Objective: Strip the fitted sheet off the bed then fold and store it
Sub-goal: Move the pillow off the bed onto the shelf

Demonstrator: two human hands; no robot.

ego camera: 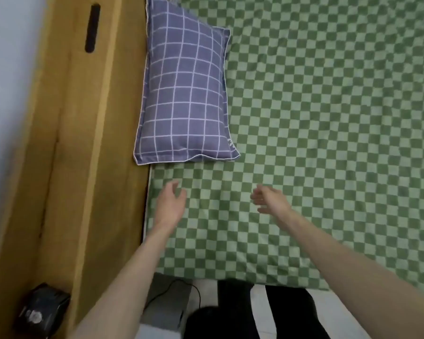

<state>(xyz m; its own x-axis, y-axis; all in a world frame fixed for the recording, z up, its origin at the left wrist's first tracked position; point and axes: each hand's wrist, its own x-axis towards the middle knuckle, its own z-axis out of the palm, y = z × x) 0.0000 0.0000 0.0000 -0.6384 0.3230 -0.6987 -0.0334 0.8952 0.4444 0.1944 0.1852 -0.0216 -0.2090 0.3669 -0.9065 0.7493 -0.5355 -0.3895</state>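
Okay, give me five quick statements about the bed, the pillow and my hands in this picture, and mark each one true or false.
1. The fitted sheet has a green checked pattern. True.
2. The pillow is plain white. False: it is purple-blue with a grid of thin white lines.
3. The left hand grips a corner of the sheet. False: it hovers over the sheet with relaxed fingers and holds nothing.
4. The right hand holds nothing. True.
5. The pillow lies by the wooden headboard, on the sheet. True.
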